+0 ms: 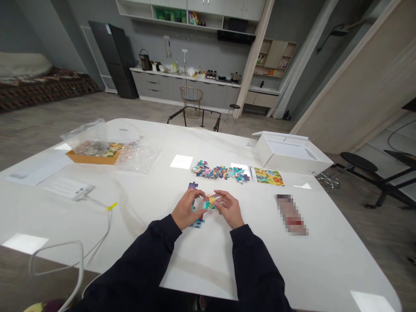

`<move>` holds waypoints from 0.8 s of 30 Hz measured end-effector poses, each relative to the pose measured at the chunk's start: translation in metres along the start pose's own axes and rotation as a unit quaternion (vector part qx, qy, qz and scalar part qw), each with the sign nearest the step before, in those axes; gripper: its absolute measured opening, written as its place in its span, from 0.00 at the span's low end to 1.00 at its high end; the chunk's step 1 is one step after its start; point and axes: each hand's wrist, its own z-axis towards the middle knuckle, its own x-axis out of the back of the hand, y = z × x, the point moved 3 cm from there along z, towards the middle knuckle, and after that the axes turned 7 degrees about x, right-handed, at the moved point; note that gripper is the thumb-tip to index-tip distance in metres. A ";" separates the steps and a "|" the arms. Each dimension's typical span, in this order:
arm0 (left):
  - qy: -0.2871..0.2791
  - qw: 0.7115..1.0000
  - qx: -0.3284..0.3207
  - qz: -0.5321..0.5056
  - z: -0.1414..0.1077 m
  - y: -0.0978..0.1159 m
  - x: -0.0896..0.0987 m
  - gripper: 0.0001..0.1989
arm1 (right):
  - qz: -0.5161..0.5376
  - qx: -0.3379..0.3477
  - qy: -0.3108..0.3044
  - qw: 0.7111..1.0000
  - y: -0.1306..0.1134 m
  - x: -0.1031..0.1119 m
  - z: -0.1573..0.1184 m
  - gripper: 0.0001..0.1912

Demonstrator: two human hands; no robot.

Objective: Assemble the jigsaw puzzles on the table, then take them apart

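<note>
Between my two hands is a small jigsaw puzzle piece, teal with yellow and brownish parts. My left hand grips its left side between thumb and fingers. On its right side, my right hand closes thumb and fingertips on the edge. Below and partly behind my left hand lies a strip of joined puzzle pieces, purple and blue, with its middle hidden by the hand. Beyond the hands a loose pile of puzzle pieces spreads across the white table.
Right of the pile lies a colourful picture card, with an open white box behind it. A blurred-out oblong item is at right. At left are an orange tray, plastic bags, and a white device with a cable.
</note>
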 end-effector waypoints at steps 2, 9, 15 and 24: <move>0.003 1.000 0.011 -0.011 -0.007 -0.003 -0.001 0.22 | -0.005 0.016 -0.052 0.999 -0.003 -0.008 -0.005 0.30; -0.009 0.999 0.020 -0.048 -0.016 -0.003 0.004 0.20 | -0.034 0.027 -0.056 0.997 -0.003 -0.014 -0.017 0.28; -0.046 0.997 0.003 -0.064 -0.019 -0.008 -0.001 0.24 | -0.050 0.008 -0.053 0.997 -0.008 -0.009 -0.029 0.26; -0.110 0.994 -0.026 0.008 -0.033 -0.018 0.014 0.07 | -0.270 0.059 -0.031 0.961 -0.011 0.003 -0.061 0.23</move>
